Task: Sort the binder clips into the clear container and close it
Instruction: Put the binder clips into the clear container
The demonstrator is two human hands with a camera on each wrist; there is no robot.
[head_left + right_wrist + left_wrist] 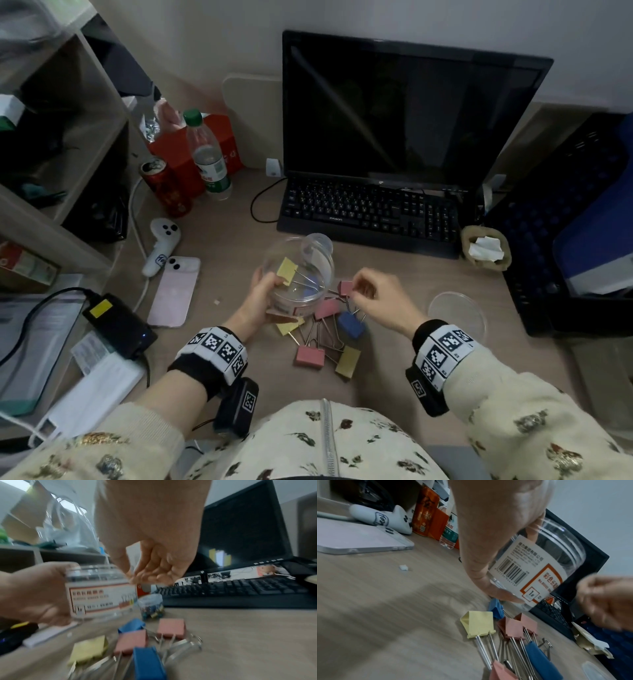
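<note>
Resting beside both hands (263, 301), clips (327, 337)

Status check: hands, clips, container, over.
Left hand grips clear container, one yellow clip inside. Right hand curled above loose clips, grip unclear. Lid off, nothing blocking.

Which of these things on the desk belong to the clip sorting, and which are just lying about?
Belonging to the job:
clear container, held by the left hand
loose binder clips
clear lid
right hand, above the clips

Just lying about:
keyboard
monitor
phone
water bottle
red can
</note>
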